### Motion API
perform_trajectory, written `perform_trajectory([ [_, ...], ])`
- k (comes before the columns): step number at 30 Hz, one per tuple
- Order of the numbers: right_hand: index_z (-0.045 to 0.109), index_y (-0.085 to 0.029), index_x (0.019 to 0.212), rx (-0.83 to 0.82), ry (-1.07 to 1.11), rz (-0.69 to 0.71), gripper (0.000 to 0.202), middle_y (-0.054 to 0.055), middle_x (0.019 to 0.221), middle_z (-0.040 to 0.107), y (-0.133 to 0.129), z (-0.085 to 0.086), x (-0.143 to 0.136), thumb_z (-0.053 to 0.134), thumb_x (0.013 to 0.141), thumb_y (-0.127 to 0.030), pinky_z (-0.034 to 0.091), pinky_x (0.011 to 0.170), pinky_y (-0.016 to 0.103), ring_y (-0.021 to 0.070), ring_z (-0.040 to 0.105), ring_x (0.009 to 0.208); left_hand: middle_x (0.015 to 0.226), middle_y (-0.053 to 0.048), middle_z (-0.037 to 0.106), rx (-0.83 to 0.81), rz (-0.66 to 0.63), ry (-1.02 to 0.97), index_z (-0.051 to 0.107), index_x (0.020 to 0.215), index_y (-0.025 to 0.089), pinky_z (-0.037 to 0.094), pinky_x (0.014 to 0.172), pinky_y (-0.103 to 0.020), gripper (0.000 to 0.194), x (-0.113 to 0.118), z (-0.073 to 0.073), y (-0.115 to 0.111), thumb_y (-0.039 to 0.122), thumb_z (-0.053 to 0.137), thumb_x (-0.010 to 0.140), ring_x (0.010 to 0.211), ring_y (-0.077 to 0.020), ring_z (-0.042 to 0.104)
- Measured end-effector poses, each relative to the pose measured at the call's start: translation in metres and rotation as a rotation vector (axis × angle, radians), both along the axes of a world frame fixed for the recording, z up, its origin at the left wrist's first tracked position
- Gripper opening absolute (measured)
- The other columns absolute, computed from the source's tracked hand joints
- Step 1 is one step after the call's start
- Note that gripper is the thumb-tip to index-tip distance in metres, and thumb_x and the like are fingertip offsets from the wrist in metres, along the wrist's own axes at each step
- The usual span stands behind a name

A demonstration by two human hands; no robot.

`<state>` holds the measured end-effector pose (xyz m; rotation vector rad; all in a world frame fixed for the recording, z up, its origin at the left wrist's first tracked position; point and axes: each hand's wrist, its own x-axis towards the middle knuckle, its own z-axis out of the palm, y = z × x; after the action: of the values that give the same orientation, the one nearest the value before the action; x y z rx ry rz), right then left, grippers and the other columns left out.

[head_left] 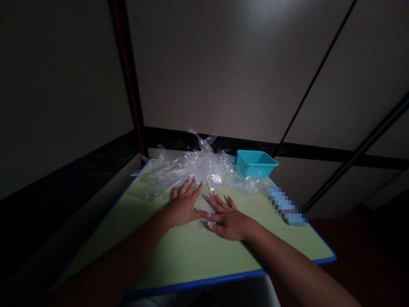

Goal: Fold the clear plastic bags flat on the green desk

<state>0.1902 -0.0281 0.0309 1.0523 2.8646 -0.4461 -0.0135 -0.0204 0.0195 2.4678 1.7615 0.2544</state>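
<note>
My left hand (183, 207) is open with its fingers spread, its thumb reaching right to a small, pale, flat piece (202, 223) on the table. Partly over that piece lies my right hand (228, 219), also open, fingers apart and pointing left and away. The piece looks thin and whitish, but much of it is hidden under the fingers, so its kind is unclear. Just beyond my left fingertips spreads a crumpled heap of clear plastic bags (204, 166).
A turquoise plastic basin (257, 168) stands at the table's back right, touching the bags. Nearer on the right edge lies a light blue, pixelated object (286, 207). The pale green table (191, 260) has a blue rim. Dark-framed panels (207, 64) rise behind.
</note>
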Motion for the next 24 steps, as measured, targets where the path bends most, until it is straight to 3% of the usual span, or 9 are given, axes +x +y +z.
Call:
perform_trajectory([
  [4, 0.015, -0.038, 0.141, -0.004, -0.007, -0.007, 0.055, 0.003, 0.148, -0.013, 0.003, 0.001, 0.002, 0.024, 0.09, -0.058, -0.008, 0.101, 0.06, 0.0294, -0.012, 0.135, 0.15, -0.011, -0.002, 0.049, 0.042, -0.014, 0.011, 0.144, 0.023, 0.01, 0.103, -0.059, 0.086, -0.008, 0.003, 0.006, 0.065, 0.043, 0.076, 0.136, -0.0322, -0.008],
  [9, 0.005, -0.033, 0.143, 0.008, 0.023, -0.061, 0.066, 0.008, 0.148, -0.012, 0.004, 0.003, 0.004, 0.024, 0.088, -0.063, -0.008, 0.1, 0.062, 0.0293, -0.014, 0.134, 0.15, -0.012, -0.005, 0.016, 0.055, 0.03, 0.01, 0.144, 0.025, 0.008, 0.102, -0.061, 0.098, -0.013, -0.002, 0.01, 0.068, 0.054, 0.067, 0.135, -0.0347, -0.01],
  [17, 0.01, -0.034, 0.143, -0.003, 0.018, -0.055, 0.066, 0.003, 0.149, -0.011, 0.006, 0.003, 0.005, 0.022, 0.086, -0.065, -0.009, 0.099, 0.062, 0.0288, -0.012, 0.135, 0.149, -0.014, -0.007, -0.005, 0.123, 0.084, 0.006, 0.144, 0.024, 0.011, 0.1, -0.062, 0.111, -0.01, -0.001, 0.011, 0.07, 0.06, 0.058, 0.134, -0.0342, -0.015],
  [24, 0.008, -0.024, 0.145, 0.012, 0.007, -0.08, 0.073, 0.009, 0.149, -0.009, 0.005, 0.004, 0.004, 0.021, 0.086, -0.065, -0.01, 0.1, 0.06, 0.0284, -0.012, 0.135, 0.15, -0.015, -0.005, -0.041, 0.148, 0.086, 0.007, 0.144, 0.025, 0.011, 0.1, -0.062, 0.112, -0.007, 0.001, 0.011, 0.068, 0.062, 0.056, 0.135, -0.0344, -0.014],
])
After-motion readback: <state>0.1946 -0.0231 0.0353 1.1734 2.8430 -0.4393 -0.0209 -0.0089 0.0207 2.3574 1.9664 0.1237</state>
